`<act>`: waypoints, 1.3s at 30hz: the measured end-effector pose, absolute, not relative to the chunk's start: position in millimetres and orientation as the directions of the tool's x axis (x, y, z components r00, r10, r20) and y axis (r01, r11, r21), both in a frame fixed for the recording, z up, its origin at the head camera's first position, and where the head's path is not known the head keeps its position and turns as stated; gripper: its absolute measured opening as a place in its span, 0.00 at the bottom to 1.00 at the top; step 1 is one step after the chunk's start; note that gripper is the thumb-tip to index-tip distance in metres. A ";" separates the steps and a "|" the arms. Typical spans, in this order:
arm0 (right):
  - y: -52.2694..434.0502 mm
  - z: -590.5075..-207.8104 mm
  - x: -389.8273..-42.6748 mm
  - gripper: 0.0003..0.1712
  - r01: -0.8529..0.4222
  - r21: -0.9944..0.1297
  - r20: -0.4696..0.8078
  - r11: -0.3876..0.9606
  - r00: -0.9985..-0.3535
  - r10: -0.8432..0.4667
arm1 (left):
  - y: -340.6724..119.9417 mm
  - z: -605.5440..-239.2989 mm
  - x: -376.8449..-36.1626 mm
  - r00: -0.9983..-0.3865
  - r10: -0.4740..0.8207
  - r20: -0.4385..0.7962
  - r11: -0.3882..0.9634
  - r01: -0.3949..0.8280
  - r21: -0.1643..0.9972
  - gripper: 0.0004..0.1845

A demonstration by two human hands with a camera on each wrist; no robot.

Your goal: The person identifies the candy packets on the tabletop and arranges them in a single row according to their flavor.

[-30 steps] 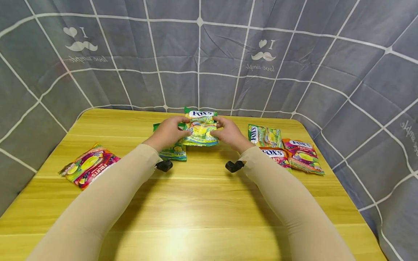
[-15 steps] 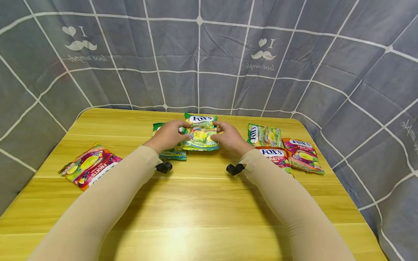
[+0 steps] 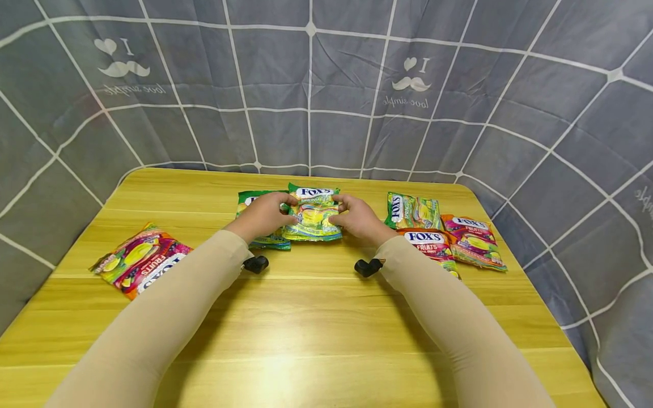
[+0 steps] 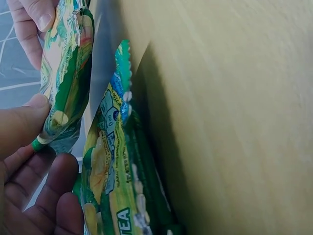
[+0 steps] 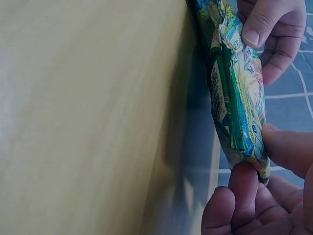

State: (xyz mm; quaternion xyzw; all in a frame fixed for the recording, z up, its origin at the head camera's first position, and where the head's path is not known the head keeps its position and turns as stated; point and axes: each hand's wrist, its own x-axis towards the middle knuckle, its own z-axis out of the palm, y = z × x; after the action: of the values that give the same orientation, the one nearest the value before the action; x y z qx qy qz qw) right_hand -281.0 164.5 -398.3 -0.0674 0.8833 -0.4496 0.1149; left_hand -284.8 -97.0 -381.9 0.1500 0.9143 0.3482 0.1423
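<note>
A green and yellow FOX'S candy bag (image 3: 313, 214) lies face up between my two hands, close over the far middle of the table. My left hand (image 3: 262, 216) pinches its left edge, thumb on top and fingers beneath, as the left wrist view shows. On the opposite edge my right hand (image 3: 361, 220) holds it the same way; the right wrist view shows the thumb (image 5: 288, 149) against the printed face. Another green candy bag (image 4: 110, 161) rests on the table just left of the held one, partly hidden under my left hand in the head view.
At the right lie a green candy bag (image 3: 414, 212) and two red FOX'S fruit candy bags, one (image 3: 430, 245) nearer my right sleeve, the other (image 3: 473, 242) farther out. A third red bag (image 3: 138, 258) sits at the left, partly behind my left sleeve. A grey curtain (image 3: 331, 85) borders the table.
Both hands have brought the green candy bag down and slightly toward me, and it now lies flatter, with more of its front visible. The other bags have stayed in place.
</note>
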 end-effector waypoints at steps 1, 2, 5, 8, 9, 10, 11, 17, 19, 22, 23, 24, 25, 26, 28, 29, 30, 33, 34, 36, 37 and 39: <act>164.9 -399.2 -280.8 0.39 -0.014 -0.813 -0.143 0.582 -0.964 -0.223 | -96.8 -382.7 -285.0 -0.913 0.376 -0.157 0.714 0.177 0.678 0.28; 165.2 -400.0 -280.7 0.39 -0.012 -0.816 -0.145 0.578 -0.964 -0.225 | -96.4 -383.2 -285.0 -0.913 0.376 -0.157 0.715 0.178 0.677 0.28; 166.3 -401.9 -280.1 0.38 0.005 -0.835 -0.159 0.549 -0.959 -0.233 | -95.5 -384.7 -284.9 -0.912 0.381 -0.153 0.722 0.190 0.665 0.29; 167.6 -403.3 -279.2 0.37 0.022 -0.849 -0.176 0.528 -0.954 -0.243 | -94.7 -386.1 -283.8 -0.912 0.383 -0.148 0.733 0.203 0.649 0.30; 167.8 -403.7 -278.9 0.36 0.025 -0.851 -0.180 0.524 -0.952 -0.247 | -94.5 -386.4 -283.3 -0.912 0.385 -0.145 0.739 0.210 0.640 0.30; 168.0 -404.0 -278.8 0.36 0.028 -0.852 -0.183 0.522 -0.951 -0.249 | -94.4 -386.2 -282.8 -0.911 0.387 -0.143 0.743 0.216 0.633 0.31; 168.2 -404.1 -278.6 0.36 0.027 -0.850 -0.185 0.525 -0.951 -0.250 | -94.2 -386.2 -282.3 -0.911 0.389 -0.141 0.748 0.223 0.626 0.31; 168.5 -405.6 -278.9 0.35 0.033 -0.840 -0.198 0.541 -0.948 -0.249 | -92.4 -385.3 -280.9 -0.903 0.405 -0.141 0.769 0.253 0.588 0.35; 168.3 -405.8 -279.0 0.35 0.034 -0.834 -0.203 0.550 -0.947 -0.250 | -91.9 -385.3 -281.4 -0.900 0.411 -0.146 0.776 0.261 0.574 0.36; 168.6 -406.6 -279.7 0.36 0.025 -0.819 -0.207 0.573 -0.944 -0.255 | -91.4 -386.2 -282.5 -0.893 0.423 -0.153 0.786 0.278 0.552 0.36; 168.7 -407.1 -280.1 0.36 0.018 -0.810 -0.207 0.587 -0.944 -0.256 | -91.4 -386.7 -283.0 -0.891 0.427 -0.154 0.791 0.285 0.542 0.36; 169.1 -407.9 -280.6 0.36 0.007 -0.796 -0.204 0.605 -0.945 -0.257 | -91.4 -387.1 -283.1 -0.890 0.429 -0.156 0.795 0.290 0.533 0.36; 169.2 -408.5 -281.1 0.37 -0.005 -0.782 -0.199 0.624 -0.945 -0.258 | -91.7 -387.6 -283.2 -0.888 0.433 -0.157 0.797 0.296 0.526 0.36; 169.3 -409.2 -281.6 0.37 -0.018 -0.765 -0.194 0.643 -0.946 -0.258 | -92.0 -388.0 -283.1 -0.887 0.435 -0.156 0.800 0.301 0.518 0.35; 169.7 -411.0 -282.6 0.37 -0.046 -0.729 -0.182 0.683 -0.949 -0.258 | -92.7 -388.8 -283.1 -0.886 0.439 -0.150 0.809 0.318 0.494 0.34; 170.1 -411.7 -282.9 0.38 -0.054 -0.715 -0.181 0.697 -0.949 -0.259 | -92.8 -389.0 -283.1 -0.886 0.439 -0.147 0.815 0.324 0.481 0.34; 170.3 -412.4 -283.2 0.38 -0.062 -0.702 -0.180 0.709 -0.948 -0.261 | -92.9 -388.9 -282.8 -0.887 0.440 -0.143 0.820 0.332 0.465 0.33; 171.2 -413.7 -283.6 0.38 -0.070 -0.686 -0.188 0.725 -0.944 -0.269 | -92.8 -388.6 -282.8 -0.884 0.448 -0.136 0.838 0.361 0.410 0.33; 171.6 -414.1 -283.8 0.39 -0.070 -0.684 -0.193 0.726 -0.942 -0.273 | -92.7 -388.6 -282.9 -0.883 0.449 -0.137 0.843 0.369 0.391 0.33; 172.4 -414.0 -284.1 0.39 -0.075 -0.680 -0.200 0.729 -0.938 -0.283 | -92.5 -388.8 -283.3 -0.880 0.453 -0.143 0.851 0.379 0.363 0.34; 172.9 -413.7 -284.3 0.39 -0.078 -0.678 -0.204 0.731 -0.935 -0.290 | -92.4 -389.1 -283.6 -0.878 0.455 -0.147 0.853 0.383 0.353 0.34; 174.5 -413.1 -284.9 0.41 -0.091 -0.673 -0.212 0.734 -0.927 -0.309 | -92.4 -389.1 -284.2 -0.873 0.463 -0.154 0.855 0.393 0.340 0.34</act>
State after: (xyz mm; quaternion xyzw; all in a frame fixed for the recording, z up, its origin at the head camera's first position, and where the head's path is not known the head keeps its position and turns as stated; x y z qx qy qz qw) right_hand -284.9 174.5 -413.1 -0.1090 0.9178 -0.3481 0.1569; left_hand -284.2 -92.4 -389.1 0.2237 0.9560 0.1505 0.1160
